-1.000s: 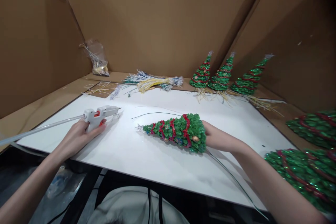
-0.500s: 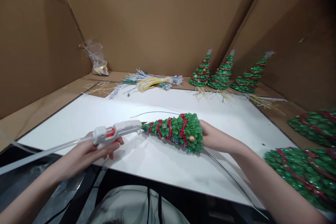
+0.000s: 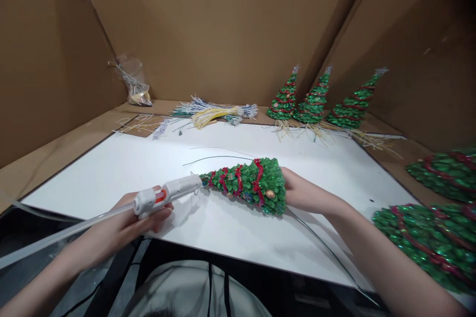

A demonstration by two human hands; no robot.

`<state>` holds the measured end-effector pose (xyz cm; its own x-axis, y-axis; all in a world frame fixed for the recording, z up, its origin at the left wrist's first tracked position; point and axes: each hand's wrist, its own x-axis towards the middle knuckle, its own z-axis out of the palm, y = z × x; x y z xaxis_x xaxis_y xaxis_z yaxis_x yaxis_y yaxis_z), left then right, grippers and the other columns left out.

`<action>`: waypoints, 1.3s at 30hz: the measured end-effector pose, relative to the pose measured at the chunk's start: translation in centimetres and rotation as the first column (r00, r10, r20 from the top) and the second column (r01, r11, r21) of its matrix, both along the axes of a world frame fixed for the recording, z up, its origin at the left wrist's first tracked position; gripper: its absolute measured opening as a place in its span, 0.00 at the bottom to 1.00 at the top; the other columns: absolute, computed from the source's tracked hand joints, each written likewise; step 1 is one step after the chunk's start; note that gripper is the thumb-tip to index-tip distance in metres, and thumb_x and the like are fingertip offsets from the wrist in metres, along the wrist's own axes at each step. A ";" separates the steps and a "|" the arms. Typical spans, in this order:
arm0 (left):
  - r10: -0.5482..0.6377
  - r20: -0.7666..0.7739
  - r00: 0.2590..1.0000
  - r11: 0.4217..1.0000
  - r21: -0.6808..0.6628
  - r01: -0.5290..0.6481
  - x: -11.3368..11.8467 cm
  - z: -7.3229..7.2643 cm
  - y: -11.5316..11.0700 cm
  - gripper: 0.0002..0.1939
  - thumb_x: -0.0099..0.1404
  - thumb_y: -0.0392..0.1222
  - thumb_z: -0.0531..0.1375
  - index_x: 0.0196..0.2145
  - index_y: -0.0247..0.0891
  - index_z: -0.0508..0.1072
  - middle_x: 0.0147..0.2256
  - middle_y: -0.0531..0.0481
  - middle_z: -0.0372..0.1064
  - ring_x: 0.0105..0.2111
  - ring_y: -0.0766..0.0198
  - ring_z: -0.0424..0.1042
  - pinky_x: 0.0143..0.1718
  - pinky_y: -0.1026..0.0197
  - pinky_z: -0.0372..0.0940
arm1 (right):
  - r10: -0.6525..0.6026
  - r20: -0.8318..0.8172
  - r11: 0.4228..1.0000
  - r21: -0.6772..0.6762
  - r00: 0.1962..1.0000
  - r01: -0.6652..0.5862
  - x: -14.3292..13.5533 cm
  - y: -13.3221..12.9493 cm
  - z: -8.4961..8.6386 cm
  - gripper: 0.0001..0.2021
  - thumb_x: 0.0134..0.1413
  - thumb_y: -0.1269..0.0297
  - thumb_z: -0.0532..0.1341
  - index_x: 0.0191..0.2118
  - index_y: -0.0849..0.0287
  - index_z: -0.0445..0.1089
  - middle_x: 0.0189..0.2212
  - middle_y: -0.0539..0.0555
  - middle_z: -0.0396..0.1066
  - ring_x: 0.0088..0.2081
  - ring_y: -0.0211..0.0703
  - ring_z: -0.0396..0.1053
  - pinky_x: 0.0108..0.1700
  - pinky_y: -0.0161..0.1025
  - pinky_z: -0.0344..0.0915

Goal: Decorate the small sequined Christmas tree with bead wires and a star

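Observation:
My left hand [image 3: 130,218] is wrapped around a white hot glue gun [image 3: 184,187] with a long clear glue stick [image 3: 74,230] sticking out of its back. The gun's nozzle end is at the narrow tip of a small green Christmas tree [image 3: 241,183], which lies sideways above the white board. Red garland and small ornaments decorate this tree. My right hand [image 3: 291,185] supports it from the wide base; the fingers are hidden inside or behind it. Whether the nozzle touches the tip, I cannot tell.
Three finished-looking trees [image 3: 314,101] stand at the back right. Two larger trees [image 3: 427,242] lie at the right edge. Bundles of wire stems [image 3: 217,113] and a plastic bag [image 3: 136,81] sit along the back. Cardboard walls [image 3: 223,34] enclose the white board [image 3: 230,237].
The glue gun has rolled slightly in my left hand, and its nozzle end has dipped a little at the tree's tip. The tree and my right hand have hardly moved.

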<state>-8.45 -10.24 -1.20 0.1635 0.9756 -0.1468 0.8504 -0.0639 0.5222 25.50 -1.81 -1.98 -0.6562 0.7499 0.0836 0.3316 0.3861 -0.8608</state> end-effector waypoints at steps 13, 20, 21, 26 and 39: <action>-0.111 -0.085 0.990 0.979 0.159 0.123 -0.6 -1.0 -0.4 0.21 0.65 0.55 0.51 0.46 0.43 0.76 0.46 0.50 0.73 0.44 0.56 0.70 0.52 0.60 0.63 | -0.007 0.014 1.000 0.025 1.000 0.007 0.2 0.2 -0.2 0.12 0.46 0.68 0.59 0.39 0.61 0.73 0.38 0.54 0.74 0.39 0.50 0.70 0.41 0.41 0.68; -0.112 -0.077 0.991 0.967 0.222 0.126 -0.1 -0.6 -0.6 0.21 0.65 0.55 0.50 0.43 0.41 0.76 0.41 0.50 0.73 0.40 0.59 0.71 0.49 0.62 0.65 | -0.012 0.005 0.999 0.032 1.000 0.012 0.2 0.1 -0.1 0.12 0.47 0.68 0.60 0.39 0.62 0.73 0.39 0.55 0.74 0.39 0.51 0.70 0.41 0.42 0.69; -0.099 -0.079 0.992 0.968 0.225 0.115 -0.1 -0.5 -0.6 0.21 0.65 0.54 0.50 0.44 0.41 0.76 0.40 0.50 0.73 0.40 0.59 0.71 0.49 0.63 0.65 | -0.013 0.008 0.999 0.031 1.000 0.013 0.2 0.1 -0.1 0.12 0.47 0.67 0.61 0.39 0.62 0.73 0.39 0.55 0.74 0.39 0.51 0.70 0.41 0.42 0.69; -0.092 -0.071 0.993 0.969 0.225 0.106 0.0 -0.5 -0.7 0.21 0.63 0.54 0.51 0.42 0.41 0.76 0.41 0.49 0.73 0.40 0.57 0.71 0.48 0.64 0.65 | -0.009 0.004 1.000 0.020 1.000 0.009 0.1 0.1 0.0 0.14 0.48 0.66 0.61 0.42 0.61 0.73 0.42 0.55 0.74 0.42 0.52 0.70 0.43 0.42 0.69; -0.109 -0.075 0.991 0.977 0.175 0.121 0.5 0.1 -0.6 0.20 0.64 0.53 0.50 0.43 0.41 0.75 0.40 0.48 0.73 0.39 0.56 0.72 0.43 0.65 0.67 | -0.011 0.005 0.999 0.041 1.000 0.010 0.2 0.1 -0.1 0.13 0.49 0.65 0.60 0.42 0.61 0.73 0.41 0.55 0.74 0.41 0.51 0.70 0.43 0.41 0.68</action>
<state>-7.97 -10.85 -1.12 0.2719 0.9622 0.0148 0.8636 -0.2508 0.4374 25.66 -1.74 -2.08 -0.6489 0.7528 0.1110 0.3407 0.4178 -0.8423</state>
